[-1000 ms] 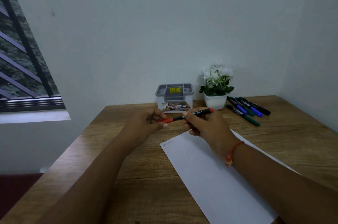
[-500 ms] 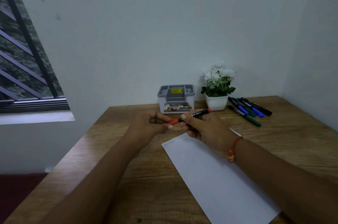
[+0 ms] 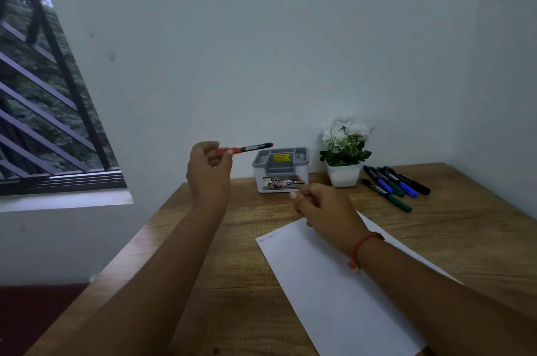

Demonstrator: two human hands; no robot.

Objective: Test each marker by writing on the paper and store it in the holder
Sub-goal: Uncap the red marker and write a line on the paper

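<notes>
Wooden tabletop (image 3: 465,227), white wall (image 3: 261,50): your left hand (image 3: 209,169) grips a red marker (image 3: 247,149) beside the grey holder (image 3: 280,165); your right hand (image 3: 322,207) hovers loosely curled.

One red marker (image 3: 247,149), five other markers (image 3: 386,195), one holder (image 3: 260,181), one paper (image 3: 334,283), one plant (image 3: 344,149), two hands (image 3: 207,172)

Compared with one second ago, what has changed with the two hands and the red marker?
The right hand let go of the red marker and sank toward the paper, fingers loosely curled. The left hand, gripping the marker's red end, raised it toward the holder. The holder, paper, plant pot and the markers on the table stayed.
</notes>
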